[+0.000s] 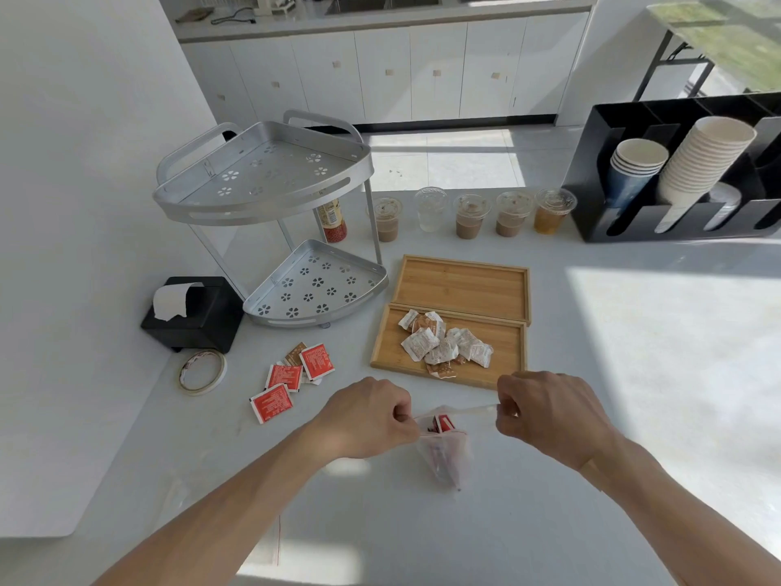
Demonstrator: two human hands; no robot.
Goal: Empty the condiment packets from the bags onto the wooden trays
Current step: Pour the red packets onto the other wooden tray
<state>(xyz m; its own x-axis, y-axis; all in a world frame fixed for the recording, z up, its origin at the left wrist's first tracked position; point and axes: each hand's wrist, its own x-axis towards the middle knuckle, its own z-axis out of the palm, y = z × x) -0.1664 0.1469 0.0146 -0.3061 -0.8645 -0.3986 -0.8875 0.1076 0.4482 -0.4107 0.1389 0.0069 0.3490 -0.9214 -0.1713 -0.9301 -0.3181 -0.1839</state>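
Both forearms enter from the near edge of the counter (591, 289). Left hand (367, 420) and right hand (549, 416) each pinch one end of the mouth of a clear plastic bag (443, 454), fingers curled on the rim, bag stretched between them and hanging down above the counter. Red packets (443, 424) show inside, near the mouth.

Flat clear bag (262, 539) lies by the near edge, under the left forearm; contents cannot be made out.

Two wooden trays sit side by side just beyond the hands, long sides touching. Near tray (389, 353) holds a loose pile of white and brown packets (443, 344). Far tray (460, 285) shows bare wood.

Left of the near tray, several red packets (291, 376) lie loose on the counter, with one brown one among them. Further left: tape roll (202, 371), flat. Behind it a black tissue box (203, 319) with a white sheet sticking out.

Two-tier metal corner rack (270, 196) stands near the counter's far left corner; a bottle (333, 222) stands behind it.

Along the far edge: row of five lidded clear cups (469, 213), most with brown liquid. At the far right corner, black cup dispenser (608, 171) with stacked paper cups (701, 162).
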